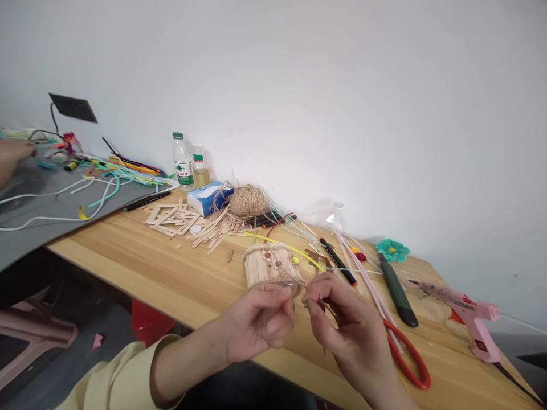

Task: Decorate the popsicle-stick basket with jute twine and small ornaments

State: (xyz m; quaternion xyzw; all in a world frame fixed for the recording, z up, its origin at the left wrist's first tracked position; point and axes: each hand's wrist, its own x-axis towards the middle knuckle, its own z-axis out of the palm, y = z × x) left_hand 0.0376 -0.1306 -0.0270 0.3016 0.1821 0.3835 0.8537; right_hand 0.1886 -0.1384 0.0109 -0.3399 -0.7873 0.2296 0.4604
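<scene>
My left hand (260, 319) is closed in a pinch, its fingertips just in front of a small holder of upright wooden craft sticks (255, 272). What those fingertips hold is too small to make out. My right hand (346, 324) is beside it, thumb and fingers pinched on a thin strand of brown twine (301, 282). The twine crosses the front of the holder near both hands. Braided twine runs around the holder's top rim, and small round brown pieces (268, 255) and a yellow one (295, 260) sit on its side. My hands hide its lower part.
Behind lie a twine ball (248, 201), loose craft sticks (217, 229), a tissue pack (209, 198) and bottles (183, 165). At right are a marker (338, 262), green cutter (397, 293), red-handled scissors (412, 370) and pink glue gun (474, 319). Another person's hand (15, 156) is far left.
</scene>
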